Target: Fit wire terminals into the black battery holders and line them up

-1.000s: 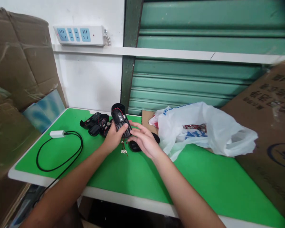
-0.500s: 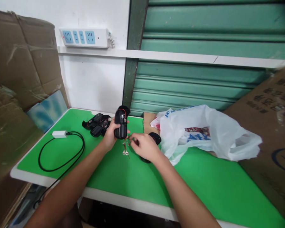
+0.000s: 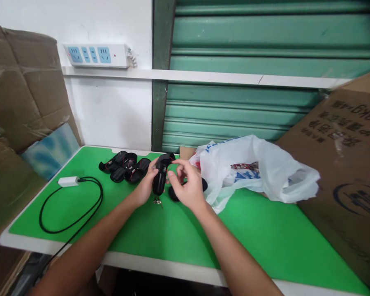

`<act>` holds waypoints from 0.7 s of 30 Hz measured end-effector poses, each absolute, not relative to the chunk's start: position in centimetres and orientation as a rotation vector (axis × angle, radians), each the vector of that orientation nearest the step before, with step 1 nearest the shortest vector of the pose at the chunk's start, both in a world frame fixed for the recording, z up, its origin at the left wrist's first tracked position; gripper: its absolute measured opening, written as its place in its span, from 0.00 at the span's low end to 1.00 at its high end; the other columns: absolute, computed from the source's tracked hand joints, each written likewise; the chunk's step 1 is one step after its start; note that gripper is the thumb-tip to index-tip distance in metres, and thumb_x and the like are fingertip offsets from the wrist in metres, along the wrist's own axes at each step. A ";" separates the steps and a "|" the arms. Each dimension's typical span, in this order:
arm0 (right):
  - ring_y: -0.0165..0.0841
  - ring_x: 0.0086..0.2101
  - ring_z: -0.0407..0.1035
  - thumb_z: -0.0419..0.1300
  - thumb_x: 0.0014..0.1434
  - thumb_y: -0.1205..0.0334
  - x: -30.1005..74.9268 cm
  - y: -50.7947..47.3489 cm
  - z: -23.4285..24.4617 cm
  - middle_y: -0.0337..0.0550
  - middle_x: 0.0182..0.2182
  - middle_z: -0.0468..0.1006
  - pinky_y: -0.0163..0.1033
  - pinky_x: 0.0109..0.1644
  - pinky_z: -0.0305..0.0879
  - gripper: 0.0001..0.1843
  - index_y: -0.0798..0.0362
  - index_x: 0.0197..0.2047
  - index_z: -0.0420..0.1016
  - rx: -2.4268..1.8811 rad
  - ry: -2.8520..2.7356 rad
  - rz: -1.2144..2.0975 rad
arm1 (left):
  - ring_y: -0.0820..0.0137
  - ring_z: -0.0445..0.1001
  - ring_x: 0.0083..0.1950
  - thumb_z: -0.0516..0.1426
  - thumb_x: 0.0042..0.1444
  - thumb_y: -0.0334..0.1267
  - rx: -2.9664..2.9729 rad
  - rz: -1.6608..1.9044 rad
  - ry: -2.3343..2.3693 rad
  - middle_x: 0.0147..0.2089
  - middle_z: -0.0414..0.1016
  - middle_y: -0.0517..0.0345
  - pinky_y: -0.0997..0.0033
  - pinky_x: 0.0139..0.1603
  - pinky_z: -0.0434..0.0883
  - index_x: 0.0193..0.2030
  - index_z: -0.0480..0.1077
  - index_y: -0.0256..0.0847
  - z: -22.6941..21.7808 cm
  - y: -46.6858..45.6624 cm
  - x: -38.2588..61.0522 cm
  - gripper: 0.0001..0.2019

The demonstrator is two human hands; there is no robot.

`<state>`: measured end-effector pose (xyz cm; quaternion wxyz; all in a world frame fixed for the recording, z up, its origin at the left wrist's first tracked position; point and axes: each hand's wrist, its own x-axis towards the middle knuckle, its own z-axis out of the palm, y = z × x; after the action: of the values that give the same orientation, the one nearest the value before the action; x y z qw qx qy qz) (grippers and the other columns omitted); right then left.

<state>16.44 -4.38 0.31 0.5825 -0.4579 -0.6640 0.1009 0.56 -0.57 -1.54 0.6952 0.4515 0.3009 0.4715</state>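
Note:
My left hand is closed around a glossy black plastic housing, now seen tilted and more side-on. Small white boards on thin wires dangle below its lower end. My right hand is just right of the housing, its index finger stretched to the upper part and its thumb apart from it; the other fingers are curled. Whether the fingertip touches a wire is too small to tell. Behind my right hand lies another black part. Left of my left hand, several similar black housings with red wires lie together.
A white plug adapter with a looped black cable lies on the left of the green tabletop. A white plastic bag stands at the back right. Cardboard boxes flank the table, and a power strip is on the wall.
The housing in my left hand has turned and tipped. My right hand has moved from the dangling wires up to its upper part. The camera view has shifted slightly right.

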 end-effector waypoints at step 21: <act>0.33 0.37 0.76 0.74 0.50 0.51 15.8 -3.6 -0.1 0.50 0.52 0.80 0.39 0.37 0.75 0.39 0.49 0.63 0.68 -1.104 -1.371 1.025 | 0.58 0.69 0.70 0.62 0.62 0.52 1.265 1.426 0.716 0.72 0.67 0.50 0.59 0.71 0.64 0.71 0.59 0.51 -1.1 -0.5 0.2 0.32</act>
<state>15.82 -3.64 -0.06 0.5248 -0.4614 -0.5729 0.4283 0.17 -0.52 -1.14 0.5249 0.5288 0.2993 0.5961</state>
